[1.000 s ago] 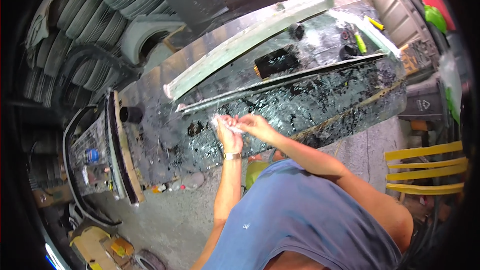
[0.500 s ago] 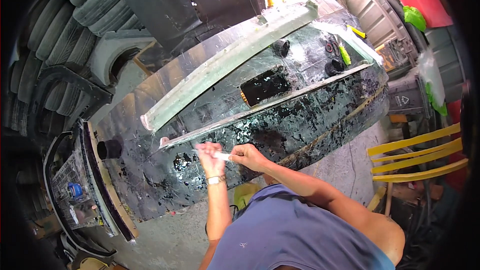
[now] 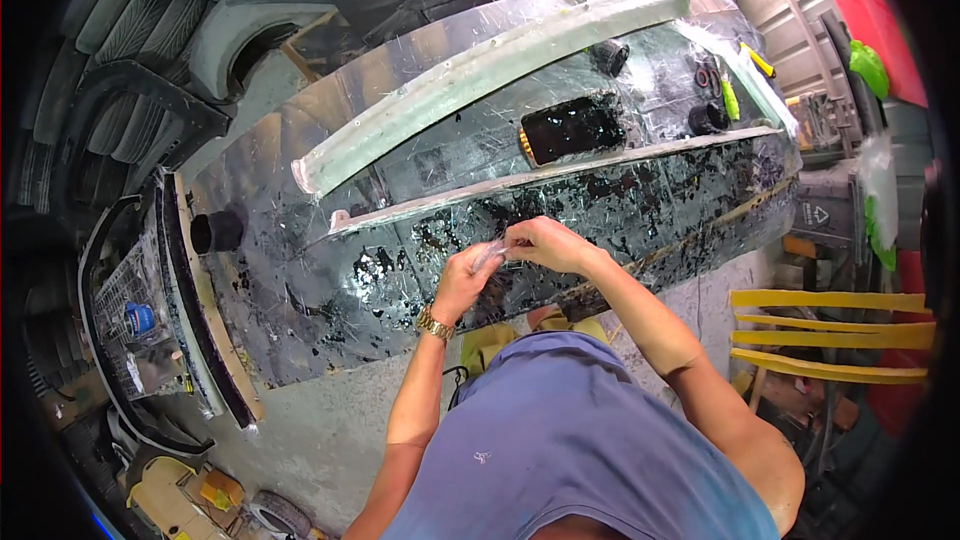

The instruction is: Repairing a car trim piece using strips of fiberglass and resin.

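My left hand (image 3: 460,282) is closed around a small whitish, partly see-through piece (image 3: 488,256), its exact kind unclear. My right hand (image 3: 543,243) meets it from the other side, fingers pinched at the upper end of that piece. Both hands are held over the near part of a dark, resin-spotted worktable (image 3: 300,285). Just beyond them lies a long, narrow pale strip (image 3: 560,176). Farther back stretches a wider, pale green curved panel (image 3: 490,75). Between the two rests a black tray (image 3: 528,145) with glossy black contents.
At the far right of the table are black cups (image 3: 708,120), scissors (image 3: 707,77), a green-handled tool (image 3: 730,100) and a yellow-handled one (image 3: 757,60). Another black cup (image 3: 215,233) sits left. Curved dark trims (image 3: 205,310) flank the left edge; yellow strips (image 3: 830,335) stand right.
My view has shifted. My hands have moved to the right and are closer together; the whitish piece, earlier stretched between them, now shows at my left fingers.
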`<state>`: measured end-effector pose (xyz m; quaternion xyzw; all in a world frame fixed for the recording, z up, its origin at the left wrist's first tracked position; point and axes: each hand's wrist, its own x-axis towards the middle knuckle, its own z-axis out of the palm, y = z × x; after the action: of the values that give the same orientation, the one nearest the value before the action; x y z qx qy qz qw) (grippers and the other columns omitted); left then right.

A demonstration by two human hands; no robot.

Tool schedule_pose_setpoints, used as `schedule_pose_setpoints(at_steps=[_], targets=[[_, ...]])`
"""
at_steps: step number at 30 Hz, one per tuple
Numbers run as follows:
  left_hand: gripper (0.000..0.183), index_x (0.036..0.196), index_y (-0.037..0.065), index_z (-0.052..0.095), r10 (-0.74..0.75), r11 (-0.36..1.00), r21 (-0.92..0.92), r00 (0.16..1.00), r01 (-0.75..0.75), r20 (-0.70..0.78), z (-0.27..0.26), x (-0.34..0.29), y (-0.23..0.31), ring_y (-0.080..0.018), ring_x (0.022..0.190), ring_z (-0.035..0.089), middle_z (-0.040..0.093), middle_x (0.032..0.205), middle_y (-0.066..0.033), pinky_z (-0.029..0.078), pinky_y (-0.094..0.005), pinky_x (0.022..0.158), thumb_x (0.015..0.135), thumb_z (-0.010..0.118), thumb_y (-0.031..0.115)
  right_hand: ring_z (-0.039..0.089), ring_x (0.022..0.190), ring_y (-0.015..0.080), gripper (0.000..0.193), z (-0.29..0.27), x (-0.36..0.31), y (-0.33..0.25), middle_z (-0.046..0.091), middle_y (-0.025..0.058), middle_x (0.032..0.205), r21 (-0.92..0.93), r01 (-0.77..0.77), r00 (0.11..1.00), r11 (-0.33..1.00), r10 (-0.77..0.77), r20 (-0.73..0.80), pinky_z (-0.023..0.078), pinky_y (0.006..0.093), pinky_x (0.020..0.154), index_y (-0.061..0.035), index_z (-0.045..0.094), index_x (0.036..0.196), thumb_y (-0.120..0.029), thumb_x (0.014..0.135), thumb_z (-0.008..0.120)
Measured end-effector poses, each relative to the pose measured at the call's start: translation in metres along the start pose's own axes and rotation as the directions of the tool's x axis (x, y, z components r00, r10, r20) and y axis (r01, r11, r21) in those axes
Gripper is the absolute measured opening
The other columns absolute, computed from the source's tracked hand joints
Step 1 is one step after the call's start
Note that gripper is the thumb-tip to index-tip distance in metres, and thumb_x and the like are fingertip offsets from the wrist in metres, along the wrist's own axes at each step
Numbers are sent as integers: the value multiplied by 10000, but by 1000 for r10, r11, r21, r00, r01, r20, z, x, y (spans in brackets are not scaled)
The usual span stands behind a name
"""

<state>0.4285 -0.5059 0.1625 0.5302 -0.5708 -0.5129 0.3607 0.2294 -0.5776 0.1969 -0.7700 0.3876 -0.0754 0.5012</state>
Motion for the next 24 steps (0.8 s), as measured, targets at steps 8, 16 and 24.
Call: schedule_pose_setpoints(at_steps=[8,16,24], targets=[[226,884,9,648,-116,964,-240,993,115,11,15,10,-33,-85,636,550,638,711,-35,443,-268,600,930,589,223,553,670,55,155,34,-12,13,635,2,769,695,-157,946,701,308,-97,453,214,550,-10,666,925,-152,868,640],[165,976,50,610,184,836,548,946,-7,-267,5,14,-19,-289,833,633,647,1015,-153,496,-389,716,940,477,142,528,509,80,177,33,36,59,609,40,656,788,-95,798,608,520,-305,405,224,417,-6,637,769,-170,833,651],[213,1015,29,566,312,667,661,935,-342,170,26,46,-11,-343,1230,451,492,1300,-181,362,-441,1024,803,548,37,509,473,88,156,45,53,66,619,52,633,830,-29,673,556,625,-396,377,240,396,6,646,789,-144,831,656]])
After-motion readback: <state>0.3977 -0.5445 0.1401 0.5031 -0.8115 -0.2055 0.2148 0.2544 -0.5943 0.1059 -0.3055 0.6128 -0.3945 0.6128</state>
